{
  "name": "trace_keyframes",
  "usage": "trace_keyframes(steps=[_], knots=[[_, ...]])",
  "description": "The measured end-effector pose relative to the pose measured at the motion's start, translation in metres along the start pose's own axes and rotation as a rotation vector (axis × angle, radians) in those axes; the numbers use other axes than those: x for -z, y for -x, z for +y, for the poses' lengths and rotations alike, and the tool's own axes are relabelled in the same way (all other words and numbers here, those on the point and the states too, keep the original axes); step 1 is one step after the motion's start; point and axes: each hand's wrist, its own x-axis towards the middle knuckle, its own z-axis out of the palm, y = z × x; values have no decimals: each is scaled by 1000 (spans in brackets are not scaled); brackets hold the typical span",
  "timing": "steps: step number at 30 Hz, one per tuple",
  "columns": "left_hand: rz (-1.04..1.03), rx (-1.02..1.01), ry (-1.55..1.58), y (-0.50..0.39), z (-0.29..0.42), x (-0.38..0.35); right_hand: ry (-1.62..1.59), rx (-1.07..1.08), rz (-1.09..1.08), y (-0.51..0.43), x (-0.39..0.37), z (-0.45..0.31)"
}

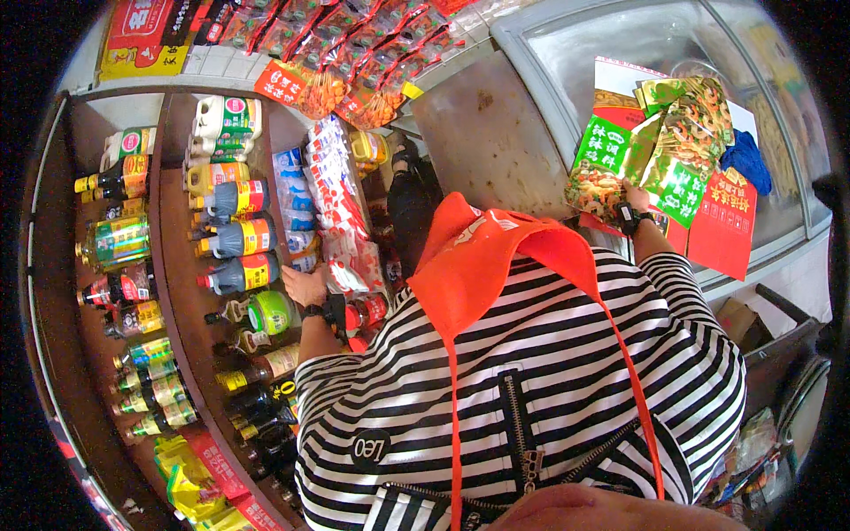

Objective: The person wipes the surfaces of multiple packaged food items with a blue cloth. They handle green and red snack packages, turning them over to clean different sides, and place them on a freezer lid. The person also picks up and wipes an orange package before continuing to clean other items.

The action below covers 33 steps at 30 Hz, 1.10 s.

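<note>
My right hand [636,198] is at the lower edge of a green seasoning packet [603,149], gripping it with a finger across its printed front. More green and gold seasoning packets [690,143] lie beside it on an opened red carton [720,232]. A crumpled blue cloth or bag [747,162] rests by their right side. On the other side, my left hand [305,285] is at the shelf, close to blue-and-white packets [295,199] and a pile of white and red packets [339,192]. Its fingers are partly hidden, so its hold is unclear.
Wooden shelves [159,219] on the left carry bottles of sauce [242,237] and oil jugs [229,118]. Red packets [352,40] hang ahead. A glass-topped cabinet [664,33] with a metal panel [491,126] stands right. A red apron [498,245] covers my front.
</note>
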Motion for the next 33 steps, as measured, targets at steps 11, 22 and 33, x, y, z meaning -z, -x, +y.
trace_keyframes(steps=[11, 22, 33], knots=[[115, -114, 245, -5, -14, -7, -306, -46, -110, 61, 42, -49], [264, -474, 842, -30, 103, 74, -381, 432, -512, 182, 111, -299], [114, -757, 1380, -207, 233, 162, -225, 991, -832, 307, 34, -603]])
